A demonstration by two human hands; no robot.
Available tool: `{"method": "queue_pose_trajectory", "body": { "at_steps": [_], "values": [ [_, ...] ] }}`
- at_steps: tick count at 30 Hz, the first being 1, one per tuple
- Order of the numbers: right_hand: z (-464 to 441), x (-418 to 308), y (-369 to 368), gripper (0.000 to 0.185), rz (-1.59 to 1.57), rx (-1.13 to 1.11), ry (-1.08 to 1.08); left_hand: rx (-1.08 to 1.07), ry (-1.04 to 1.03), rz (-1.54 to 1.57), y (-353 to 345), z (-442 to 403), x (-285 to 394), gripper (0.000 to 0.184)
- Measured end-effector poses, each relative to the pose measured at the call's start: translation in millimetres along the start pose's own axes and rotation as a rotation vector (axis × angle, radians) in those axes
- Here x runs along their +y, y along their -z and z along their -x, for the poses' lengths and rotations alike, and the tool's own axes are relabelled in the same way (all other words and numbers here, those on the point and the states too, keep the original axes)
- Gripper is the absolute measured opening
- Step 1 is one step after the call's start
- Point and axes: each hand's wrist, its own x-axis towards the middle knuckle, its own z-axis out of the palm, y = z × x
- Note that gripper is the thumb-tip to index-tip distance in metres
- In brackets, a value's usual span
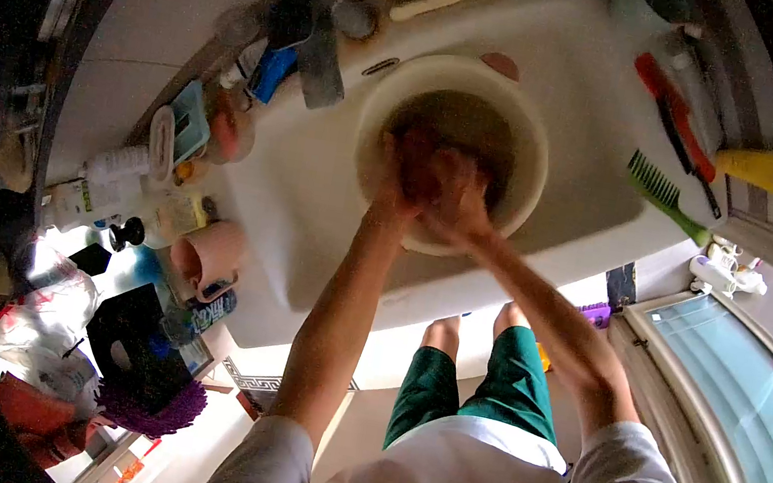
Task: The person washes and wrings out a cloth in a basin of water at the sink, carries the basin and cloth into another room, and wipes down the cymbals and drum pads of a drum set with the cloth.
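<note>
A pale round basin (526, 190) stands in the white sink and holds murky brownish water (465, 118). Low inside it, a dark reddish bundle (418, 161) that looks like wet cloth is between my two hands. My left hand (397, 183) is closed on the bundle's left side, its fingers partly lost in shadow. From the right, my right hand (458, 194) presses against the same bundle with curled, slightly blurred fingers. The hands are close together near the basin's front rim, and the bundle's underside is hidden.
Around the white sink (293, 198), a green comb (659, 190) and a red-and-black brush (675, 115) lie on the right rim. A grey faucet (318, 61) reaches in from the back left. A pink mug (206, 260) and several bottles crowd the left ledge.
</note>
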Motion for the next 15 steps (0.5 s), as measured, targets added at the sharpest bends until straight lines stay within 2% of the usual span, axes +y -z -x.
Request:
{"method": "queue_pose_trajectory", "body": {
  "at_steps": [1,7,9,11,13,14,15],
  "values": [
    [8,-12,7,0.06,-0.065,0.146,0.174,-0.028,0.012,0.044,4,-6,1,0.065],
    [11,-72,71,0.043,-0.259,-0.185,0.216,-0.045,-0.015,0.193,-5,10,-11,0.062],
    [2,-57,50,0.037,-0.194,-0.023,0.205,-0.014,-0.043,0.224,-9,11,-19,0.061],
    [-19,-36,31,0.033,-0.103,0.052,0.102,0.043,-0.087,0.236,-9,7,-28,0.06],
    [-53,-30,55,0.033,-0.016,-0.216,-0.003,0.183,-0.11,0.237,-5,0,-40,0.056],
    [-66,-26,66,0.032,0.028,-0.351,-0.054,0.206,-0.158,0.111,-24,6,-36,0.048],
    [-75,-18,71,0.034,-0.032,-0.371,-0.106,0.26,-0.206,0.056,-37,14,-31,0.049]
  ]
}}
